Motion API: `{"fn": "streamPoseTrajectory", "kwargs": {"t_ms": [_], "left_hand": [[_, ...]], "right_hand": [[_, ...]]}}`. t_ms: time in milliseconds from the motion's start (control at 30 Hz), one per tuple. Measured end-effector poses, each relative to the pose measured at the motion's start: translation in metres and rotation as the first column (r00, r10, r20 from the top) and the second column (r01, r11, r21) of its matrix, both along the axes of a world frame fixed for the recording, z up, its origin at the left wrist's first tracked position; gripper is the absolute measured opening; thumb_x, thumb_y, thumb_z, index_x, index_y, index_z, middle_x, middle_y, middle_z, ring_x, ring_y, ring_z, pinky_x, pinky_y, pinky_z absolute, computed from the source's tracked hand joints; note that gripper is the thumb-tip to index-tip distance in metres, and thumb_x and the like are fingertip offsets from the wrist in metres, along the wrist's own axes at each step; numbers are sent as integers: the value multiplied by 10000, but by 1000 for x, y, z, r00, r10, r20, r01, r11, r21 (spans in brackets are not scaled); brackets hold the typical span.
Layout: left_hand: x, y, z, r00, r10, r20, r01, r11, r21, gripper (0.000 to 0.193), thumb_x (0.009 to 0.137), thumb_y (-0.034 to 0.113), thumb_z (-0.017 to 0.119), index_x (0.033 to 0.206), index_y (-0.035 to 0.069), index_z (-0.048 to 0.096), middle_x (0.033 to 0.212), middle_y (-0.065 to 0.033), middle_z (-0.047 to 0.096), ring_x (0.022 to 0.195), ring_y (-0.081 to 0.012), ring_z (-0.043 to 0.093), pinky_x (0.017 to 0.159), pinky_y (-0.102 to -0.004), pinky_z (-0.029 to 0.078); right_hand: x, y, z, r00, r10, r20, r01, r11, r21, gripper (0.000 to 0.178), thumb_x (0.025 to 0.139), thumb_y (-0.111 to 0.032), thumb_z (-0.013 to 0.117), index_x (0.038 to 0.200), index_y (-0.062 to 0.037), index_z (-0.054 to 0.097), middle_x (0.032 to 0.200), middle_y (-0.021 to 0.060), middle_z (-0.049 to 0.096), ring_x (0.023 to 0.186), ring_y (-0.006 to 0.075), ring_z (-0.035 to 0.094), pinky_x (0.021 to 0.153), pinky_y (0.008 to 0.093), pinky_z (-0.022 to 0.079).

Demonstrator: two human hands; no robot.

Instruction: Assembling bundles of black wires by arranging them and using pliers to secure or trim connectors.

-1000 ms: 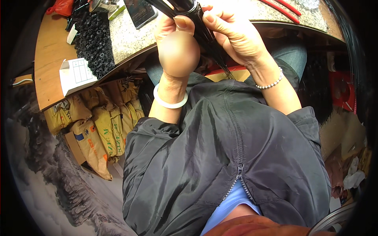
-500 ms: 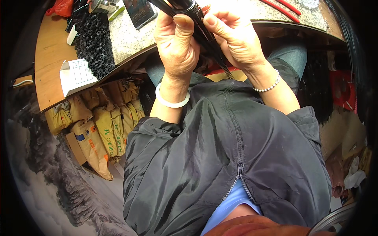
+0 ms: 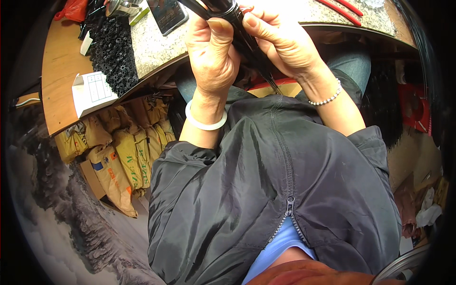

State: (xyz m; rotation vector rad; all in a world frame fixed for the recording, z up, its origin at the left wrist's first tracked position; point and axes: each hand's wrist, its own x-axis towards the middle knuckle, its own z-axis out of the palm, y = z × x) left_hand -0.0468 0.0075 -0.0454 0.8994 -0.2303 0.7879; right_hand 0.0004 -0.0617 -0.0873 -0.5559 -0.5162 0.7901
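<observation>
My left hand (image 3: 213,59) is closed around a black umbrella frame (image 3: 251,52), thumb along its side. The frame is a glossy thick shaft with thin dark rods that narrow to fine tips above my lap. Its upper end runs out of view. My right hand (image 3: 285,42) is closed in a pinch against the frame's right side, thumb and forefinger near the collar. A small reddish bit shows at those fingertips; what they pinch is too small to make out.
A stone-topped table (image 3: 159,54) carries a phone (image 3: 168,16), red-handled pliers (image 3: 339,12) and a heap of small black plastic parts (image 3: 114,52). An opened white box (image 3: 95,92) lies on the wooden part. Filled sacks (image 3: 130,152) stand below left; long thin black rods (image 3: 380,104) are at right.
My right thumb has shifted slightly up and left along the frame, while the right wrist has moved a little outward. My left hand keeps its grip nearly unchanged.
</observation>
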Motion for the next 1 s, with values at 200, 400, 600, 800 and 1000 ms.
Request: {"fn": "streamPoseTrajectory", "kwargs": {"t_ms": [200,400,600,800,1000], "left_hand": [[4,41,-47,951,-304,60,287,938,196,488,907,353,423,1187,-42,364,1049,-129,523,947,-210,536,846,-329,424],[-13,32,-3,965,-147,-217,158,987,36,520,906,365,416,1222,-40,338,1019,-127,559,919,-226,566,851,-394,439],[-13,38,18,970,-214,-111,215,977,-3,611,885,328,490,1302,-50,253,901,-98,593,815,-203,598,764,-359,493],[-20,34,18,920,-140,-365,241,938,248,236,829,71,579,1002,-88,566,513,6,460,424,-58,441,430,-188,372],[-29,25,17,907,-310,-285,294,951,-101,373,848,88,556,1164,-81,452,704,-49,576,476,-70,485,439,-194,394]], "right_hand": [[8,-1,-2,995,101,-19,-101,995,-24,165,842,-142,588,961,-29,590,891,-13,564,844,62,512,792,187,398],[-12,9,-5,862,-331,384,369,929,-27,460,787,-272,667,1117,-7,489,1006,31,524,959,95,497,846,228,411],[-32,-1,-18,752,-89,653,402,846,-349,187,820,-150,627,915,-13,542,673,-8,539,619,64,465,605,224,432],[-30,-4,-23,554,-178,813,545,816,-193,212,792,-108,645,948,-10,539,737,24,550,667,107,502,654,241,443],[-12,-23,-1,249,-393,885,794,606,45,711,590,-405,777,1132,-36,503,986,96,542,894,213,519,757,328,450]]}}
